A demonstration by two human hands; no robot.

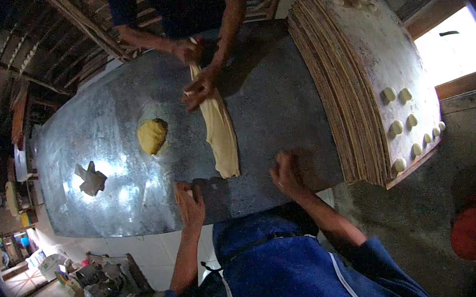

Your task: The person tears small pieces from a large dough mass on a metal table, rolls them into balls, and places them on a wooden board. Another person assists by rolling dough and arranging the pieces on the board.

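A long strip of pale dough (220, 130) lies across the grey metal table, its near end between my two hands and apart from both. My left hand (190, 207) is closed at the table's near edge, with a small pale bit showing at its fingers, too small to name. To the right of the strip, my right hand (290, 175) is also closed over the tabletop; whatever it holds, if anything, is hidden. Across the table, a co-worker's hands (200, 86) grip the far end of the strip. A yellow lump of dough (152, 136) sits left of the strip.
A crumpled grey cloth or bag (90, 179) lies on the table's left part (59, 131). At the right stands a tall stack of boards (340, 81), several small dough pieces (396, 127) on top. A red object (474, 231) is at lower right; machinery (113, 281) stands at lower left.
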